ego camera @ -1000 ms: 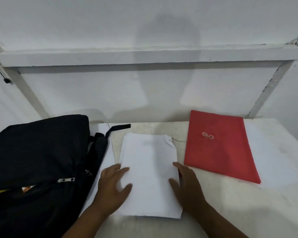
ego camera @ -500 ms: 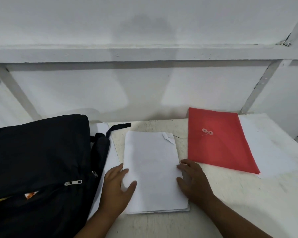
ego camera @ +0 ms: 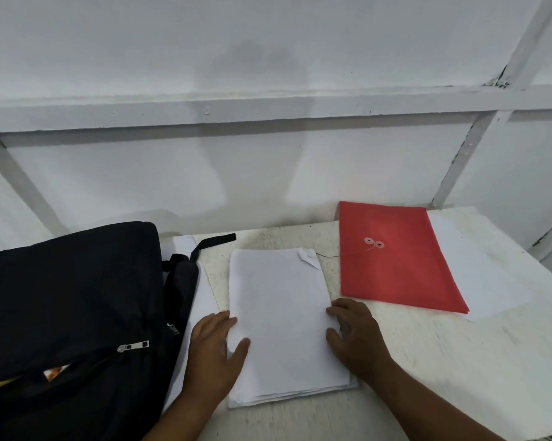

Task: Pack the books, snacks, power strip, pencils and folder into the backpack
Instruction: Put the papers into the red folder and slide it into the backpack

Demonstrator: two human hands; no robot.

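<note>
Head view: left hand (ego camera: 212, 351) and right hand (ego camera: 356, 338), fingers spread, flank the paper stack (ego camera: 284, 323).
Loose, floppy sheets; best pinched at both long edges.

Paper stack (ego camera: 284, 319) between backpack (ego camera: 71, 313), folder (ego camera: 395, 259).

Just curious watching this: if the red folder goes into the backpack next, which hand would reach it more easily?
Probably the right hand. It rests at the paper stack's right edge, just below the red folder. The left hand sits across the stack, beside the backpack.
</note>
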